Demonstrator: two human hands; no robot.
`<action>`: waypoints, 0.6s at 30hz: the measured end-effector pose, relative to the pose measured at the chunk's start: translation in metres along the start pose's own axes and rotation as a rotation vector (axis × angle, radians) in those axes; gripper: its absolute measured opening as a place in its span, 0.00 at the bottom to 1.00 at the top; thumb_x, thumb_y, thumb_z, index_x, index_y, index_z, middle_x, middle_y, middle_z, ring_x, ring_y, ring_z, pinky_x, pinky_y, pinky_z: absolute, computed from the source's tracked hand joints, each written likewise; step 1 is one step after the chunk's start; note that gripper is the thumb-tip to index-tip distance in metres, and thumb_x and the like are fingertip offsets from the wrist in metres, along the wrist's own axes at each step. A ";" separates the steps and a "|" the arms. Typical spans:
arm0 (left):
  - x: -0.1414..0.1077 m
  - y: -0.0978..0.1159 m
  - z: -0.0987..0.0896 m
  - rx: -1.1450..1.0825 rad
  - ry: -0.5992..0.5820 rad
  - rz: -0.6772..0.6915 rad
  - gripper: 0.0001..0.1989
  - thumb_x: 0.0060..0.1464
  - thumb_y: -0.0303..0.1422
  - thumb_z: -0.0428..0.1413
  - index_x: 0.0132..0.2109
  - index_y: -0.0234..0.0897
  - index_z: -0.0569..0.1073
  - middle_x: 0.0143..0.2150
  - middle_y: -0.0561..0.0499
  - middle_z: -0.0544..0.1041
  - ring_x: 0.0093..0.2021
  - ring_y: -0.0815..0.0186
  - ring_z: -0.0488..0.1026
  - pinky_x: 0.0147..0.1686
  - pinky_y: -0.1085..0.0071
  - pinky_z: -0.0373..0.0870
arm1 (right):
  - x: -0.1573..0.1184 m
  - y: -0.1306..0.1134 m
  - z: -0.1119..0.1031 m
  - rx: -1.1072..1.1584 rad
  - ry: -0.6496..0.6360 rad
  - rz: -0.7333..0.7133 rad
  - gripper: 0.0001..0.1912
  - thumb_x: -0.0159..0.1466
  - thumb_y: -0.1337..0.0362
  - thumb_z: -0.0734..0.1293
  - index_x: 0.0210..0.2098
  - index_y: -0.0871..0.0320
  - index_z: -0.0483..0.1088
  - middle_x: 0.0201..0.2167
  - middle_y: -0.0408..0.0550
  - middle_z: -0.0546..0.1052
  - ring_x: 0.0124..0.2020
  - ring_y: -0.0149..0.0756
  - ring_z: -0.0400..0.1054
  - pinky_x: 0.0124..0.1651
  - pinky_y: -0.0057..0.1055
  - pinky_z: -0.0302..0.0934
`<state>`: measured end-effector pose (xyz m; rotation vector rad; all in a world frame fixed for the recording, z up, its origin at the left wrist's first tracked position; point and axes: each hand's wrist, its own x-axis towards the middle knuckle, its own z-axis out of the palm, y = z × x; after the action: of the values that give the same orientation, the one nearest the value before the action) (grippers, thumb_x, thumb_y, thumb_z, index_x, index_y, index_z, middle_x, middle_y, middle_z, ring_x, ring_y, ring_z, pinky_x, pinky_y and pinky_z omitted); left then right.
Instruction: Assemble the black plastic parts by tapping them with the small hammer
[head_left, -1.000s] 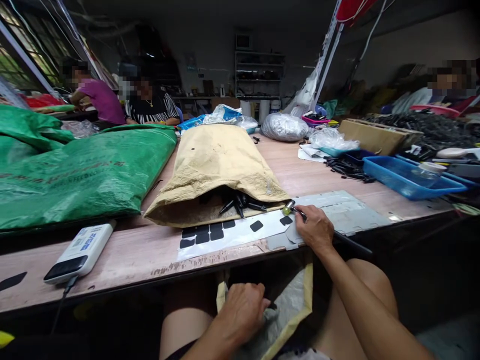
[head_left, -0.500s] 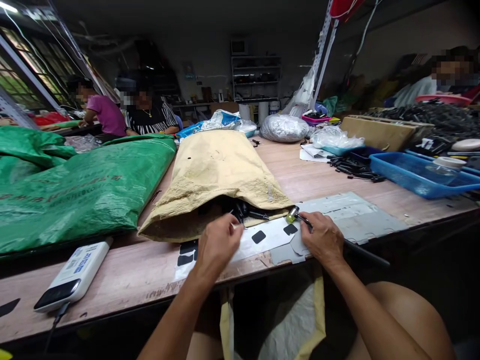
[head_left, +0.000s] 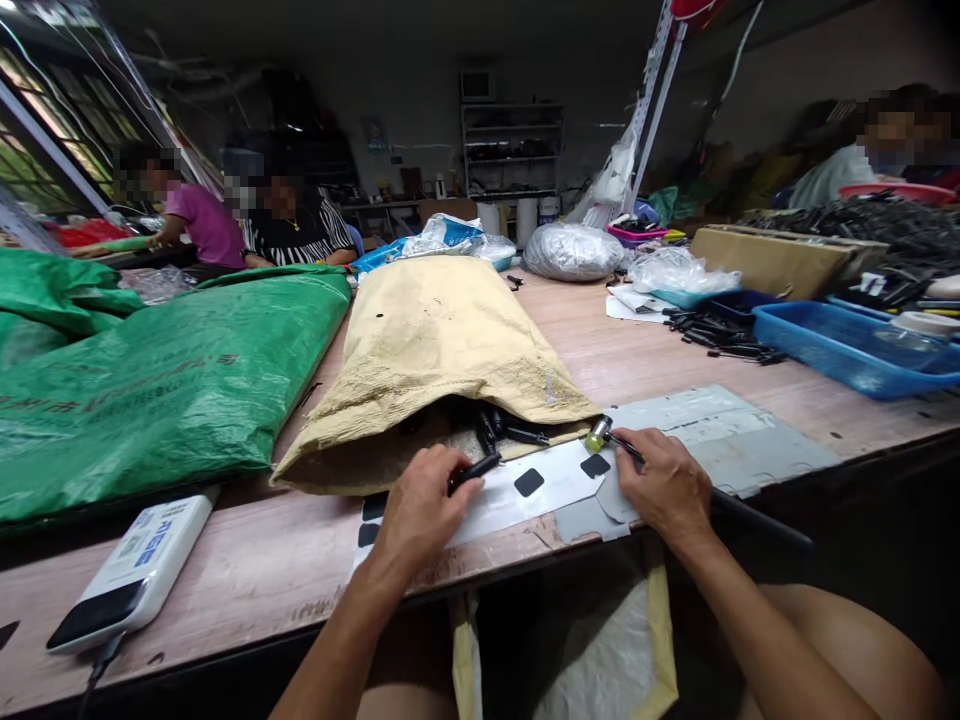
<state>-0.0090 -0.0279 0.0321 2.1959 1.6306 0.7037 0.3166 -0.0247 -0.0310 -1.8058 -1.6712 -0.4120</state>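
My left hand (head_left: 429, 500) is closed on a black piece (head_left: 475, 471) in front of the mouth of a tan sack (head_left: 450, 330). More black parts (head_left: 491, 425) show inside the sack's opening. My right hand (head_left: 664, 480) grips a small hammer (head_left: 599, 434) with a shiny, yellow-green head and a long dark handle that sticks out to the right. The hammer head rests over a white strip (head_left: 555, 505), close to the sack's right corner. Black rounded squares (head_left: 529, 483) lie on the strip between my hands.
A green sack (head_left: 150, 390) and a white power bank (head_left: 135, 570) are at left. At right are a grey board (head_left: 765, 440), a blue tray (head_left: 847, 365) and heaped black parts (head_left: 825, 225). An open bag (head_left: 664, 630) hangs below the table edge. People sit beyond.
A black piece now shows in my left hand, which has moved slightly down and left. My right hand and the hammer appear slightly further right, as the view has shifted.
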 end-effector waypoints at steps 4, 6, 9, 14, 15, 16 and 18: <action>-0.004 0.012 0.021 -0.018 -0.098 0.107 0.04 0.58 0.33 0.60 0.40 0.39 0.77 0.39 0.49 0.76 0.44 0.58 0.70 0.44 0.65 0.64 | -0.001 -0.002 -0.001 -0.021 0.023 -0.002 0.12 0.64 0.65 0.66 0.46 0.54 0.77 0.40 0.46 0.80 0.41 0.41 0.69 0.44 0.36 0.59; -0.002 0.013 0.030 -0.040 -0.080 0.121 0.04 0.57 0.32 0.61 0.41 0.39 0.77 0.39 0.49 0.76 0.44 0.58 0.70 0.45 0.64 0.63 | -0.001 -0.002 -0.002 -0.058 0.035 -0.010 0.12 0.64 0.65 0.66 0.46 0.55 0.77 0.40 0.48 0.80 0.41 0.42 0.69 0.44 0.38 0.60; 0.001 0.011 0.036 -0.105 -0.053 0.128 0.07 0.55 0.32 0.62 0.42 0.39 0.78 0.38 0.50 0.75 0.43 0.58 0.69 0.45 0.64 0.62 | 0.000 0.001 -0.002 -0.076 0.002 -0.035 0.11 0.66 0.64 0.65 0.45 0.56 0.77 0.39 0.50 0.79 0.41 0.44 0.69 0.44 0.39 0.60; 0.003 0.008 0.036 -0.211 -0.096 0.082 0.06 0.52 0.31 0.64 0.39 0.39 0.78 0.35 0.52 0.75 0.41 0.60 0.69 0.44 0.65 0.61 | 0.003 -0.001 -0.013 -0.044 -0.035 -0.083 0.13 0.70 0.65 0.61 0.48 0.56 0.75 0.40 0.51 0.78 0.42 0.43 0.71 0.43 0.38 0.62; 0.003 0.008 0.036 -0.216 -0.098 0.076 0.06 0.51 0.31 0.64 0.38 0.39 0.78 0.34 0.52 0.75 0.40 0.60 0.69 0.43 0.65 0.60 | 0.003 -0.006 -0.018 -0.023 0.006 -0.074 0.14 0.70 0.65 0.61 0.50 0.56 0.75 0.41 0.51 0.78 0.42 0.43 0.71 0.43 0.38 0.62; 0.003 0.007 0.036 -0.217 -0.098 0.073 0.07 0.50 0.31 0.65 0.38 0.39 0.78 0.34 0.53 0.75 0.39 0.61 0.68 0.43 0.65 0.60 | 0.003 -0.013 -0.025 0.015 0.055 -0.063 0.14 0.71 0.64 0.60 0.52 0.56 0.74 0.42 0.52 0.78 0.43 0.43 0.72 0.44 0.37 0.63; 0.003 0.007 0.037 -0.222 -0.088 0.072 0.07 0.49 0.31 0.65 0.37 0.39 0.78 0.33 0.53 0.74 0.39 0.61 0.68 0.43 0.65 0.60 | 0.002 -0.034 -0.039 0.175 0.138 -0.064 0.14 0.71 0.63 0.61 0.54 0.56 0.73 0.43 0.51 0.77 0.44 0.42 0.73 0.47 0.37 0.65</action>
<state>0.0180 -0.0255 0.0054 2.1032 1.3668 0.7567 0.2916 -0.0484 0.0076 -1.5651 -1.6201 -0.3957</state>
